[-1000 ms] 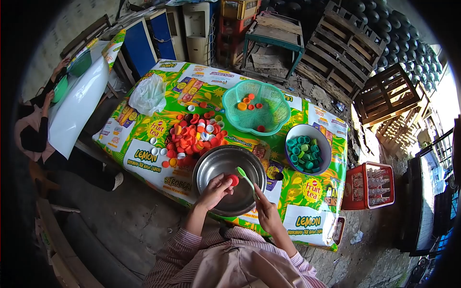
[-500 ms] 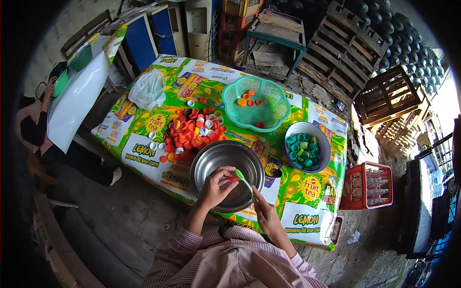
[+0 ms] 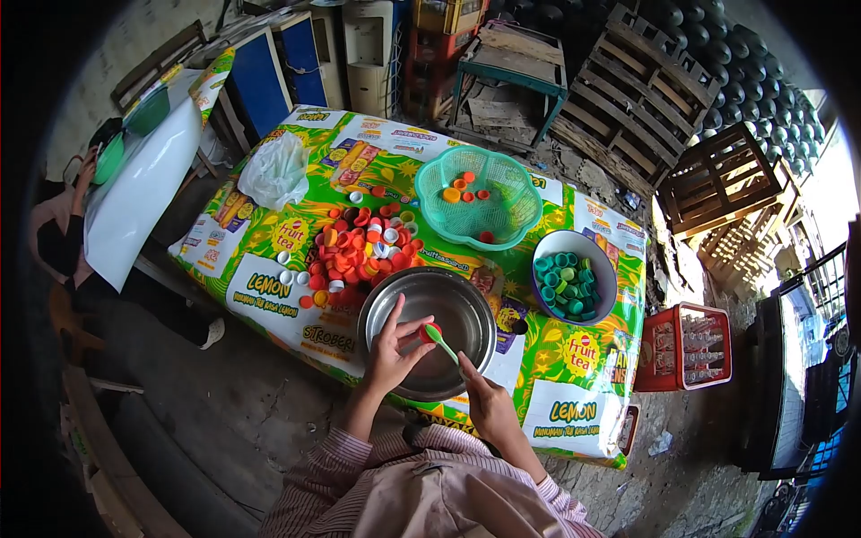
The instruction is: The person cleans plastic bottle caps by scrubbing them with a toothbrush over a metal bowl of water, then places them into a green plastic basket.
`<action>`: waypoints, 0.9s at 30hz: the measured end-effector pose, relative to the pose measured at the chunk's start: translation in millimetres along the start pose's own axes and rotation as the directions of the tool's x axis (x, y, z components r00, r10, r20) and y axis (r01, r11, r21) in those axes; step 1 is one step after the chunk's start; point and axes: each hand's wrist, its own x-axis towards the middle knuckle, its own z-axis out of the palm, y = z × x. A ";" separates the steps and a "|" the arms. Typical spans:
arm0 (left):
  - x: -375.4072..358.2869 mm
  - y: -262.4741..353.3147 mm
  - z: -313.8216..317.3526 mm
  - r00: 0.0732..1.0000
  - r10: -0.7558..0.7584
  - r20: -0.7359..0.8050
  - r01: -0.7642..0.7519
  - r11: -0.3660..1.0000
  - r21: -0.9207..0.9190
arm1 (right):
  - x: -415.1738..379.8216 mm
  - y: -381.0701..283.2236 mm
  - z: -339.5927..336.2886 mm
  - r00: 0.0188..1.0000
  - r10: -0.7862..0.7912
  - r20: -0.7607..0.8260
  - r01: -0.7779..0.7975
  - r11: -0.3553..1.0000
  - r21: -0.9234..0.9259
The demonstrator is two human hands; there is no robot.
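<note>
While my left hand (image 3: pixel 390 351) pinches the red cap (image 3: pixel 424 333) over the steel bowl (image 3: pixel 429 334), my right hand (image 3: pixel 485 402) is closed on the green pick (image 3: pixel 440 341); its long axis runs up-left from that hand, tip touching the cap, which is nearer my left

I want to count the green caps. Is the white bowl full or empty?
Nearly full. The white bowl on the table holds a heap of green caps that covers its bottom and reaches close to its rim.
</note>
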 end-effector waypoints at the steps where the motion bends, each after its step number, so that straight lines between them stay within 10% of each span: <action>1: 0.8 0.6 -1.9 0.999 0.011 0.036 -0.012 1.000 0.018 | 0.0 2.2 1.3 0.999 0.018 -0.046 -0.019 0.999 -0.026; 14: 14.4 7.2 -17.4 0.992 0.043 0.119 -0.069 0.972 0.225 | 2.5 -0.6 17.2 0.994 -0.037 -0.100 0.011 0.967 -0.255; 27: 21.6 1.2 -18.0 0.993 0.042 0.115 -0.068 0.969 0.238 | 10.4 5.2 35.9 0.930 -0.075 -0.361 0.050 0.996 -0.078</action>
